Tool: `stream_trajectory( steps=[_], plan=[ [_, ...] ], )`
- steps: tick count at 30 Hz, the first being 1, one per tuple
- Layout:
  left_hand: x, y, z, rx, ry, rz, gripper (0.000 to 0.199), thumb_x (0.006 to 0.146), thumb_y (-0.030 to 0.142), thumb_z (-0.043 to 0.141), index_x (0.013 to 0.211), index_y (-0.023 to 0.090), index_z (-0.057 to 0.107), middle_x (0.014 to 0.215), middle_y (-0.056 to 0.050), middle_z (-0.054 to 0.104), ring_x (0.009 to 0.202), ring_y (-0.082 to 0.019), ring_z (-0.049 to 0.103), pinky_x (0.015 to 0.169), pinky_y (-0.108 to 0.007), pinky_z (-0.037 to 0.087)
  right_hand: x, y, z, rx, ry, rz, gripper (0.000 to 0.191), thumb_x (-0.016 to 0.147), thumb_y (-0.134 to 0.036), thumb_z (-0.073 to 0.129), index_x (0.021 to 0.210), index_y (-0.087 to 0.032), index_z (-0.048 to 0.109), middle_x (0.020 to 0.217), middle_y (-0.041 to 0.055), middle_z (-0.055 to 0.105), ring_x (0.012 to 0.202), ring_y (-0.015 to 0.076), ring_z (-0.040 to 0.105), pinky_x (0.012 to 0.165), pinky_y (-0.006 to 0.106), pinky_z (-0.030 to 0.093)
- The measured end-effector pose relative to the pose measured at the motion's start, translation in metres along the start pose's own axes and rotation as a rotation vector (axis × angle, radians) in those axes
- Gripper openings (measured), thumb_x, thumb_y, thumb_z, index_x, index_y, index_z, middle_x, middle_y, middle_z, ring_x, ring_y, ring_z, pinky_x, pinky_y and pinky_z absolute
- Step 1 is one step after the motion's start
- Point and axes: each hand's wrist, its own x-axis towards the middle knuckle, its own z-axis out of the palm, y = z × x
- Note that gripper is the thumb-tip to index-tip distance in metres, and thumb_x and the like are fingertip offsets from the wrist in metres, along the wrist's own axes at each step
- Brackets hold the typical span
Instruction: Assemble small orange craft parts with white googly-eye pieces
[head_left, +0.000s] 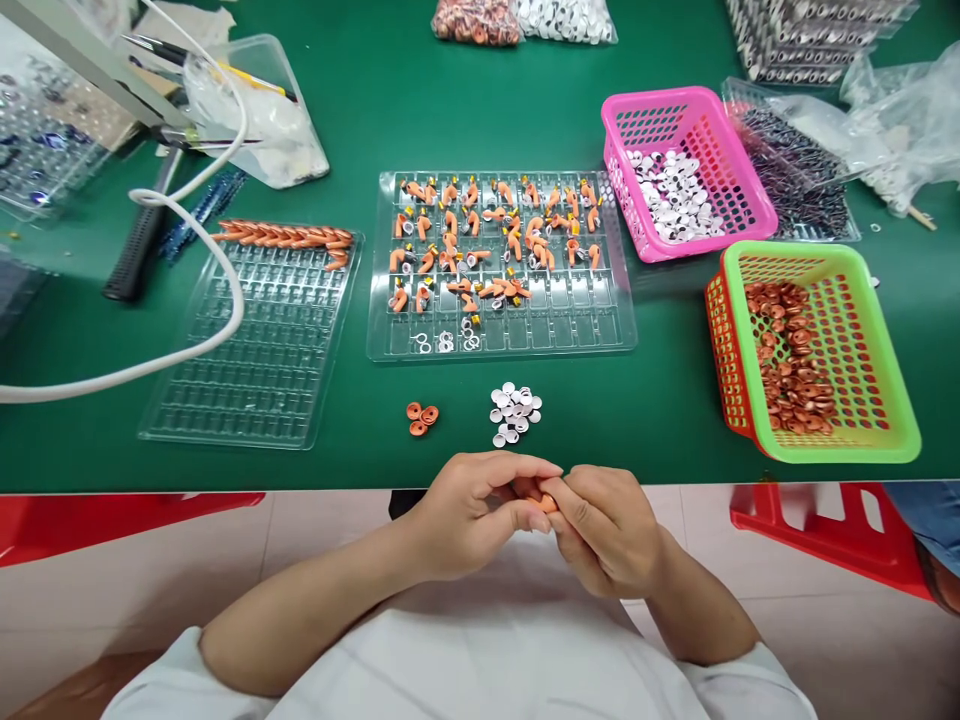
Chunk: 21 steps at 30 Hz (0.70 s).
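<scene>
Just in front of the table edge, my left hand (480, 515) and my right hand (615, 525) meet with fingertips pinched together. Between them is a small orange plastic piece (549, 504), mostly hidden by the fingers; both hands grip it. Above my hands lies a loose pile of small white discs (514, 412). A few copper-orange discs (421, 418) are to its left. Farther back, a clear compartment tray (570, 335) holds several curved orange parts (514, 243) and, in its front row, some white rings (445, 341).
On the right stand a pink basket (616, 150) with white discs and a green basket (892, 370) with copper-orange discs. At left lie another clear tray (240, 370) with a row of orange parts, a white cable (236, 290) and a black-handled hammer (135, 245). Filled bags (476, 20) lie behind.
</scene>
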Motion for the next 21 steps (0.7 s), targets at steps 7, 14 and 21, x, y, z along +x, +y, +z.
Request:
stream_trajectory(
  steps=[7,14,21],
  plan=[
    [-0.0017,0.0010,0.0018,0.001,-0.003,0.015,0.026,0.081,0.010,0.067,0.106,0.010,0.072,0.082,-0.007,0.076,0.070,-0.015,0.071,0.066,-0.022,0.060,0.0021,-0.0004,-0.0030,0.029,-0.033,-0.009,0.035,0.089,-0.009,0.046,0.123,-0.009,0.055,0.073,0.0057,0.059,0.058,0.0175,0.050,0.049,0.030,0.041],
    [-0.0016,-0.0011,0.0018,-0.034,0.000,-0.028,0.026,0.081,0.011,0.065,0.106,0.012,0.072,0.081,-0.006,0.075,0.070,-0.015,0.070,0.067,-0.024,0.059,0.0031,0.0014,0.0007,0.061,0.003,0.000,0.040,0.088,-0.008,0.047,0.127,-0.011,0.054,0.074,0.0060,0.059,0.057,0.0176,0.050,0.048,0.030,0.040],
    [0.0001,-0.0036,0.0026,-0.119,0.004,-0.167,0.023,0.078,0.011,0.069,0.100,0.014,0.075,0.078,-0.005,0.074,0.069,-0.014,0.066,0.064,-0.022,0.056,-0.0012,0.0048,0.0045,0.072,-0.028,0.017,0.042,0.087,-0.007,0.048,0.128,-0.008,0.053,0.079,0.0093,0.063,0.062,0.0196,0.054,0.052,0.032,0.044]
  ],
)
